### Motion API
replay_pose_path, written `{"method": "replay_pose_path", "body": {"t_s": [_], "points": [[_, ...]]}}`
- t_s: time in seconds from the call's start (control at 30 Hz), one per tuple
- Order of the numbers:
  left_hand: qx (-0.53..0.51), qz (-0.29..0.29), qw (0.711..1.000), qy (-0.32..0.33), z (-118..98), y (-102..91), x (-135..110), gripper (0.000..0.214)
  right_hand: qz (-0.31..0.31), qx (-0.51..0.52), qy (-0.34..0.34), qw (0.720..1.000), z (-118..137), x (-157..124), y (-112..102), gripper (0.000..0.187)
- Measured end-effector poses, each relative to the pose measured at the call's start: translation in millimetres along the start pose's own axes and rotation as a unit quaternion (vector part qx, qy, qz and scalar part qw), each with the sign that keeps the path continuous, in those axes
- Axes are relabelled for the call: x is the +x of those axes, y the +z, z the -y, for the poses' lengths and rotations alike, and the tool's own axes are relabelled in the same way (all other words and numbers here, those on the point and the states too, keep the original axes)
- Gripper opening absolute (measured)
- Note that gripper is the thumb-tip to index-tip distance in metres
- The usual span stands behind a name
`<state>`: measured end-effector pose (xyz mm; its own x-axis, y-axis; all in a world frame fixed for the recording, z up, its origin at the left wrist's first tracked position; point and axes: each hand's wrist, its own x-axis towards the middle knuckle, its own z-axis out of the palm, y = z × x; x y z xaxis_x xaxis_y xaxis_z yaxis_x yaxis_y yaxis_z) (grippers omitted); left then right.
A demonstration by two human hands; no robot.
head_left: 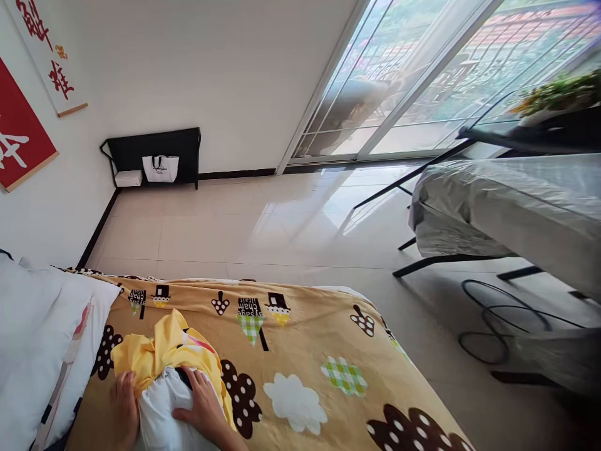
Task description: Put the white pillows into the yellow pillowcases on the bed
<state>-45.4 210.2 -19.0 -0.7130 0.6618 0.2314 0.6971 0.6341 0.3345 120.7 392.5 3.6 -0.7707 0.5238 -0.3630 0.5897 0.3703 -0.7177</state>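
A white pillow [162,407] lies on a tan patterned blanket [305,351], partly inside a yellow pillowcase [159,347] bunched over its far end. My left hand [124,404] rests on the pillow's left side with fingers curled at the yellow cloth's edge. My right hand [201,404] lies on the pillow's right side, fingers pressed down next to the dark opening of the case. Whether either hand grips the cloth is hard to tell.
A white duvet [32,338] lies at the left. Beyond the bed is a tiled floor [263,225], a low black rack [154,156] with a white bag against the wall, sliding glass doors [422,81], a covered machine [507,207] and black cables [498,319] at the right.
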Motion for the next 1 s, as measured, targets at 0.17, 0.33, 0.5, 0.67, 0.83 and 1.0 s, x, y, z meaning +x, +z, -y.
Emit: {"method": "replay_pose_path", "body": {"t_s": [0.17,0.33,0.5,0.67,0.83,1.0], "points": [[0.017,0.105,0.984,0.144,-36.7,-36.3,11.6,0.053,-0.003,0.032,-0.082,0.996,11.0,-14.5,18.0,0.086],[0.109,0.226,0.967,0.036,-70.4,-39.7,44.9,0.036,0.023,0.044,-0.190,0.981,11.0,-26.4,30.3,0.079],[0.184,0.354,0.915,0.051,-53.0,-32.2,50.7,0.039,0.148,0.037,-0.240,0.959,6.6,-23.7,51.0,0.081],[0.188,0.360,0.914,-0.002,-27.6,-29.0,42.6,0.044,0.159,0.009,-0.268,0.950,21.2,-8.7,72.3,0.074],[0.143,0.293,0.945,-0.018,-16.6,-40.9,42.3,0.039,0.092,-0.011,-0.294,0.951,48.6,6.2,82.1,0.078],[0.180,0.230,0.954,0.065,1.8,-45.3,35.9,0.031,-0.007,-0.060,-0.246,0.967,64.4,30.7,84.1,0.046]]}}
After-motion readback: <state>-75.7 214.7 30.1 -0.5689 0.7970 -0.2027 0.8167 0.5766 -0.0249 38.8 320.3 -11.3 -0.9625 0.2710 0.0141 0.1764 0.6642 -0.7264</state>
